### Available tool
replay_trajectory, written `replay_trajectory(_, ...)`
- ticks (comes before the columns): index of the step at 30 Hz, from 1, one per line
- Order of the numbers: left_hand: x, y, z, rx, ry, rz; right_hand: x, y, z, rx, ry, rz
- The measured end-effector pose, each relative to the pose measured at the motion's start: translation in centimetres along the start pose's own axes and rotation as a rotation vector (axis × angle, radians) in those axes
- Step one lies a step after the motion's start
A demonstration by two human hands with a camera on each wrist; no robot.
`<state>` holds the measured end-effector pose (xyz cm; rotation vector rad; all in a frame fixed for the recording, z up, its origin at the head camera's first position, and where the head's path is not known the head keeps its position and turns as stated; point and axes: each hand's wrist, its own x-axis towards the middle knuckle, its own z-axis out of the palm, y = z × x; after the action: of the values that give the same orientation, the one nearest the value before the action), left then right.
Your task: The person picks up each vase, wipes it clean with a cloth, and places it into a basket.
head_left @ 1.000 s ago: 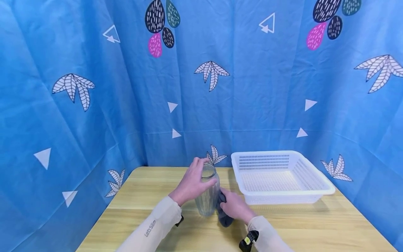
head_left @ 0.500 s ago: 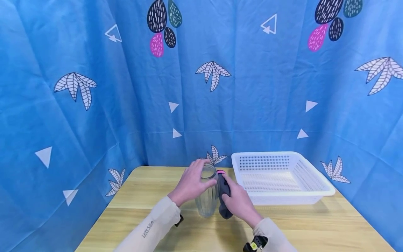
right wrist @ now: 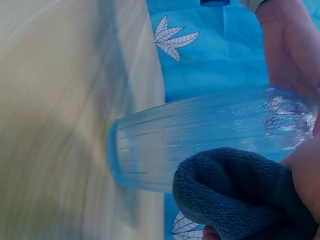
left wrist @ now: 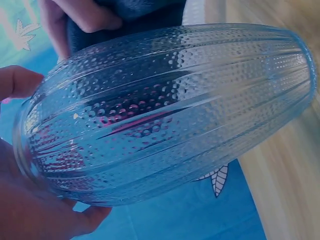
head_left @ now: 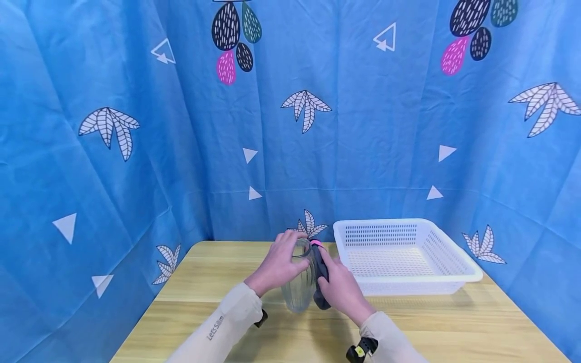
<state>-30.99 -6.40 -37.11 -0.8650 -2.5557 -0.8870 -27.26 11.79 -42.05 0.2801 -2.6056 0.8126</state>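
A clear ribbed glass vase (head_left: 297, 295) is at the middle of the wooden table, its base down at the tabletop. My left hand (head_left: 278, 264) grips it around the neck, thumb on the near side and fingers behind the rim. In the left wrist view the dimpled glass of the vase (left wrist: 165, 115) fills most of the picture. My right hand (head_left: 342, 288) holds a folded dark grey cloth (head_left: 321, 300) against the vase's right side, near the rim. A pink edge shows at the cloth's top. The right wrist view shows the fluffy cloth (right wrist: 225, 190) bunched beside the glass.
A white plastic basket (head_left: 404, 286) with slotted walls stands right of my right hand, at the back of the wooden table (head_left: 218, 282). A blue patterned curtain (head_left: 272, 126) hangs behind and along both sides.
My right hand has slid the cloth up the vase's right side, from low on the body toward the rim, and the pink edge has come into view. The left hand keeps its grip.
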Motion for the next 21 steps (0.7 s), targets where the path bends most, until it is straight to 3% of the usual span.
replay_trajectory(13,0.2,-0.8,0.6,-0.051,-0.004,-0.031,-0.5,2.7,2.9,-0.044,-0.278,0.028)
replay_trajectory(17,0.2,-1.0,0.9,-0.039,0.013,-0.029,-0.4,2.7,2.6,0.034,-0.265,0.048)
replay_trajectory(21,0.3,-1.1,0.9,-0.024,0.02,-0.013,-0.3,1.9,1.5,0.1,-0.192,0.067)
